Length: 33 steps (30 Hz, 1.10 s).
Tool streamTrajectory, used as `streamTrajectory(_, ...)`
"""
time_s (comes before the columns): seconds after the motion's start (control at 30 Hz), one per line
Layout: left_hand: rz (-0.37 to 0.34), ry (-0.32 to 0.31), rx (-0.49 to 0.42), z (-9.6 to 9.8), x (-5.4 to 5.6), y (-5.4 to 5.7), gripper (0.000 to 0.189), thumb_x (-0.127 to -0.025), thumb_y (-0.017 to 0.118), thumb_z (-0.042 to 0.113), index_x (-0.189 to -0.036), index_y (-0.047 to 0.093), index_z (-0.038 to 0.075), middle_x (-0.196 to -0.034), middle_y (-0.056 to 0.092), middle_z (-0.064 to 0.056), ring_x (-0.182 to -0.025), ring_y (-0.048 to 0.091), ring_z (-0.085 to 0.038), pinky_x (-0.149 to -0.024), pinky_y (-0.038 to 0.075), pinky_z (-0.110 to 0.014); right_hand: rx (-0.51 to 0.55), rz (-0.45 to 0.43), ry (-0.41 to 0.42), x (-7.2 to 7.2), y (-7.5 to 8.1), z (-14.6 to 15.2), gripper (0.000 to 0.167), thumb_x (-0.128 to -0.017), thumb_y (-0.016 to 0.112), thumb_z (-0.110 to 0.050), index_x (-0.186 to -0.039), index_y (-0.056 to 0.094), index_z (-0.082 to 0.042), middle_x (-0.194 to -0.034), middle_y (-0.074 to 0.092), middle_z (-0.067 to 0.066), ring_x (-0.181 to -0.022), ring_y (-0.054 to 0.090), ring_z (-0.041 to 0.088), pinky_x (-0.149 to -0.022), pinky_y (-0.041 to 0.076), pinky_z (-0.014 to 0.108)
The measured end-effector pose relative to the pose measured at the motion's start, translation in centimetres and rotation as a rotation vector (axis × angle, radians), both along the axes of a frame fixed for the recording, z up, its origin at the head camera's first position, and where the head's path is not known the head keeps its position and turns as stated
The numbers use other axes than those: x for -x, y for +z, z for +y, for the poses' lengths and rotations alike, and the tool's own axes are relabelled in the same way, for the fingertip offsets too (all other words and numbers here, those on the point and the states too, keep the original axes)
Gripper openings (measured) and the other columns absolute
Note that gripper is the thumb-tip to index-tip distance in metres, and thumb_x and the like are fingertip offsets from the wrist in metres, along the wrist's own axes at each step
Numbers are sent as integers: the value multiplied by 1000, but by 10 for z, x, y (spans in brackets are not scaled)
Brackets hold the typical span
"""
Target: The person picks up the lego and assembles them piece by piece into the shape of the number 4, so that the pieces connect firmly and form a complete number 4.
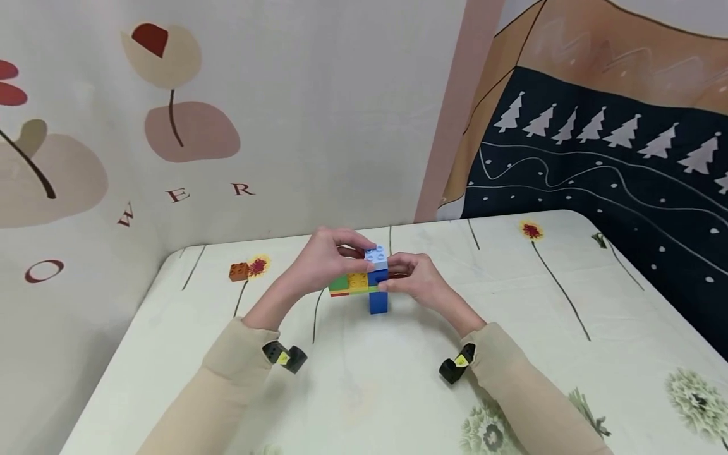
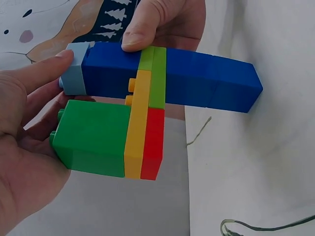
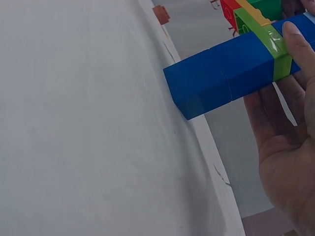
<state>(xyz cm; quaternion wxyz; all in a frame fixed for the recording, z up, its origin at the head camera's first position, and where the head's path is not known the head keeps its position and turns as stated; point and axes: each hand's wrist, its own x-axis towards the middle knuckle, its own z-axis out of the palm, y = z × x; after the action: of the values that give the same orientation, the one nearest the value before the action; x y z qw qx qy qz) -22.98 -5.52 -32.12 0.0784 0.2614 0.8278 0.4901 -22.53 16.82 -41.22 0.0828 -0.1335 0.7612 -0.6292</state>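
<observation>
A toy brick structure is held over the table by both hands. Its column has two dark blue bricks (image 3: 216, 73) at the bottom, a lime green plate (image 2: 157, 78), more dark blue (image 2: 110, 69) above, and a light blue brick (image 1: 376, 256) on top. Out to the left side extend a yellow plate (image 2: 137, 132), a red plate (image 2: 153, 142) under it and a green brick (image 2: 93, 137) on it. My left hand (image 1: 321, 260) pinches the light blue brick between thumb and fingers. With thumb and fingers, my right hand (image 1: 423, 279) grips the column around its upper dark blue part.
A single orange-brown brick (image 1: 239, 272) lies on the left of the table, beside a printed flower. The flower-patterned tablecloth (image 1: 352, 379) covers the tabletop, and printed curtains (image 1: 318, 114) hang behind its far edge.
</observation>
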Motion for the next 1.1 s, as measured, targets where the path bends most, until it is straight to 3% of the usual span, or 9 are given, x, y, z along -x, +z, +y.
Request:
streamTrajectory(0.4, 65, -36, 8, 1, 0, -4, 25, -86, 82, 3, -110, 78, 3, -110, 70, -6, -99, 68, -24, -92, 58, -33, -8, 12, 10, 1, 2, 1, 42, -88, 83, -10, -125, 68, 2, -118, 73, 15, -109, 71, 29, -92, 58, 37)
streamTrajectory(0.67, 128, -76, 54, 1, 2, 0, 26, -83, 85, 4, -108, 78, 0, -104, 70, -6, -96, 66, -23, -90, 59, -37, 13, 10, 14, 0, 3, -1, 41, -88, 82, -8, -124, 67, 4, -119, 72, 17, -110, 70, 30, -92, 58, 36)
streamTrajectory(1.1, 144, -84, 120, 1, 1, 6, 28, -85, 85, 6, -112, 78, 0, -105, 71, -6, -100, 68, -23, -89, 59, -32, -7, 2, 19, 0, 5, -1, 41, -89, 81, -9, -125, 66, 4, -119, 72, 17, -110, 70, 30, -93, 58, 37)
